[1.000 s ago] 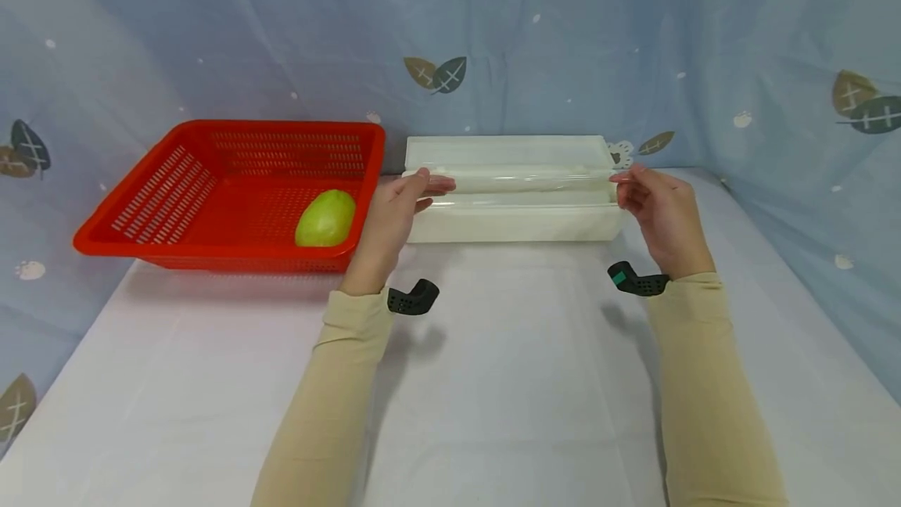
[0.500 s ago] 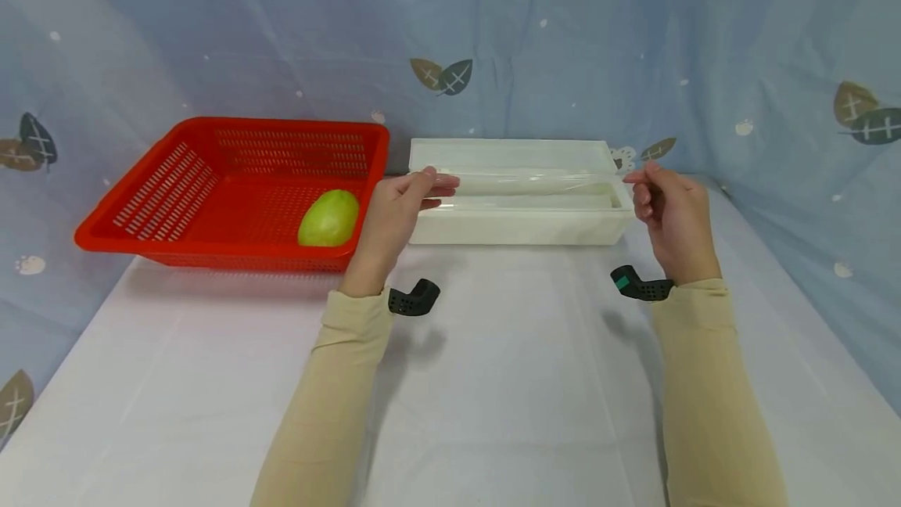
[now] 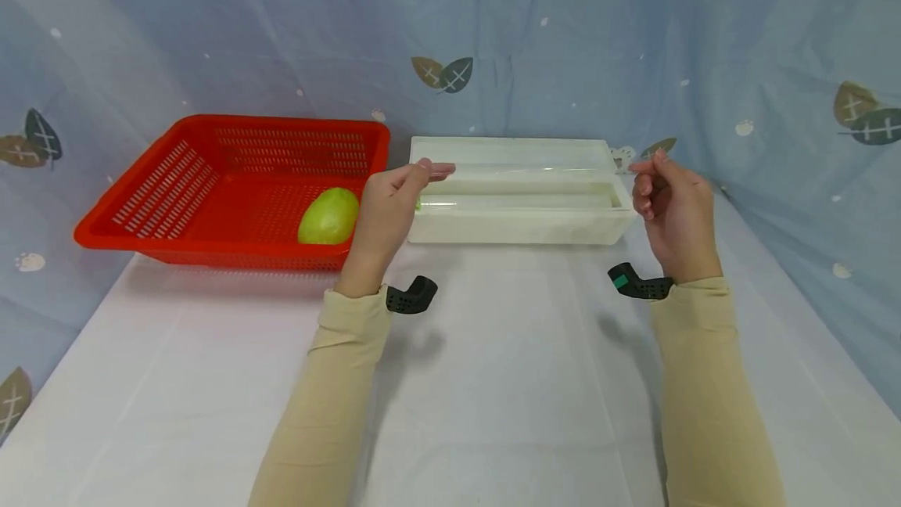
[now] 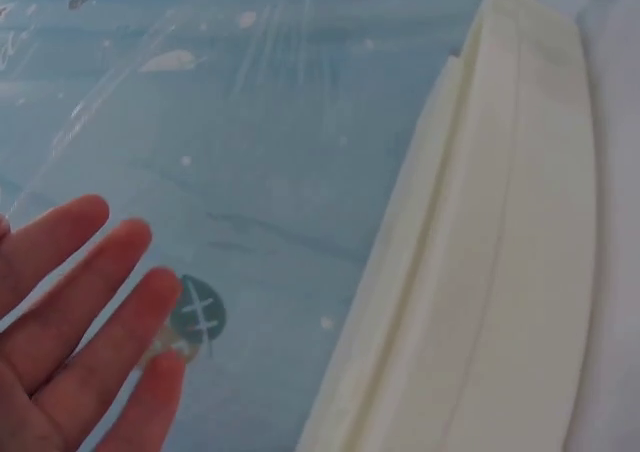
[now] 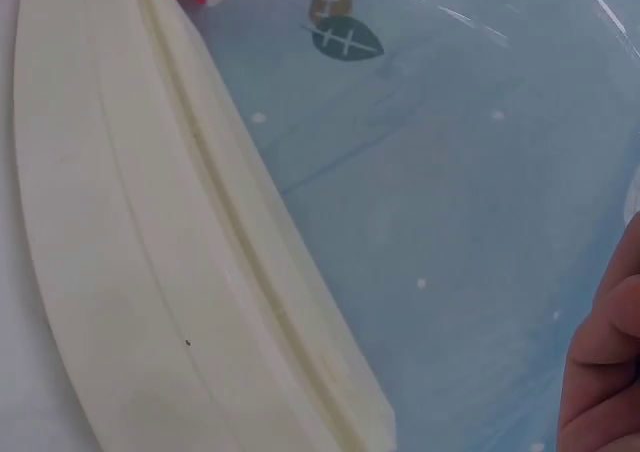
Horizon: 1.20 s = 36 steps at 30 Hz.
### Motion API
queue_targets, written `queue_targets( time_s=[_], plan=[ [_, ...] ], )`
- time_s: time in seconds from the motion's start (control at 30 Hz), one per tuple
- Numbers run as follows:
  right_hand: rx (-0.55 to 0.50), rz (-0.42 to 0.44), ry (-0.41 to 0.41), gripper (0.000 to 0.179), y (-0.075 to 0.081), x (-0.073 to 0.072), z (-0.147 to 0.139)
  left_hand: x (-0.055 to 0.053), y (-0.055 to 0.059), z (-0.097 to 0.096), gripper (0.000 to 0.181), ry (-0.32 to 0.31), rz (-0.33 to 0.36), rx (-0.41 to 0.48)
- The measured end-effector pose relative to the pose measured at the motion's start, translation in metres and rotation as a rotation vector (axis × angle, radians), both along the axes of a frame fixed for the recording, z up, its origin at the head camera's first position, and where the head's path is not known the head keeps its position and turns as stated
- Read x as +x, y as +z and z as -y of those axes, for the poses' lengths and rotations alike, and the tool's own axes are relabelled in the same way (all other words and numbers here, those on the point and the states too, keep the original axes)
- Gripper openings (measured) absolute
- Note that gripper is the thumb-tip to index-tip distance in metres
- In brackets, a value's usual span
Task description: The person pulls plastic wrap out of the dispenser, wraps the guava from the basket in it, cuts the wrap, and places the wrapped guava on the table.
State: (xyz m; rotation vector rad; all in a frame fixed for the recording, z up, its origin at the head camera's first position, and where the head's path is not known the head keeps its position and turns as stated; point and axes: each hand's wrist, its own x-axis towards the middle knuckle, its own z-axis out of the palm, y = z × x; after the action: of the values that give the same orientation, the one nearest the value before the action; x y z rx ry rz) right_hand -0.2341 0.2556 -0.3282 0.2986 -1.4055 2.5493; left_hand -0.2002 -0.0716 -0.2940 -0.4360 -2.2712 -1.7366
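A sheet of clear cling film (image 3: 535, 169) stretches between the two hands, showing as a thin glossy line. At its left end my left hand (image 3: 383, 213) pinches it with thumb and forefinger. The other left fingers (image 4: 100, 317) are spread out straight in the left wrist view. My right hand (image 3: 672, 213) pinches the film's right corner, its remaining fingers curled in. Below and behind the film sits a long white cling film dispenser (image 3: 521, 228), its lid (image 3: 514, 152) tipped back open. Glints on the film (image 4: 110, 82) cross the left wrist view.
Left of the dispenser stands a red plastic basket (image 3: 232, 245) holding one green, guava-like fruit (image 3: 328, 216). A white cloth (image 3: 507, 382) covers the table. A blue patterned curtain (image 3: 549, 37) hangs right behind the dispenser.
Both hands have risen slightly with the film, the right one also moving a little to the right. The film now sits higher above the dispenser, whose trough shows more.
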Motion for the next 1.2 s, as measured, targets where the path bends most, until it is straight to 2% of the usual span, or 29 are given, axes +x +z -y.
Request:
queue_targets(
  time_s=[0.1,0.2,0.47,0.7,0.8,1.03,1.13,1.2],
  plan=[
    [0.009,-0.022,-0.008,0.031,0.001,0.0,0.001,0.001,0.003,0.003,0.034,-0.005,-0.028,-0.025],
    [0.018,-0.036,-0.011,0.031,0.001,0.0,0.002,0.004,0.006,0.004,0.033,0.002,-0.024,-0.05],
    [-0.036,-0.078,-0.01,0.03,0.0,-0.001,0.003,0.008,0.014,0.004,0.031,0.005,-0.075,-0.069],
    [-0.077,-0.111,0.034,0.031,0.003,-0.001,0.003,0.009,0.018,0.004,0.032,0.017,-0.102,-0.069],
    [-0.069,-0.134,0.024,0.031,0.005,-0.001,0.003,0.008,0.018,0.004,0.03,-0.002,-0.105,-0.034],
    [0.03,-0.175,-0.081,0.031,0.004,0.001,0.005,0.006,0.017,0.003,0.03,-0.018,-0.118,0.018],
    [0.001,-0.183,-0.046,0.031,0.005,0.002,0.005,0.004,0.014,0.005,0.03,-0.016,-0.132,0.03],
    [-0.014,-0.185,-0.016,0.03,0.005,0.003,0.006,-0.002,0.008,0.006,0.033,-0.01,-0.132,0.034]
  ],
)
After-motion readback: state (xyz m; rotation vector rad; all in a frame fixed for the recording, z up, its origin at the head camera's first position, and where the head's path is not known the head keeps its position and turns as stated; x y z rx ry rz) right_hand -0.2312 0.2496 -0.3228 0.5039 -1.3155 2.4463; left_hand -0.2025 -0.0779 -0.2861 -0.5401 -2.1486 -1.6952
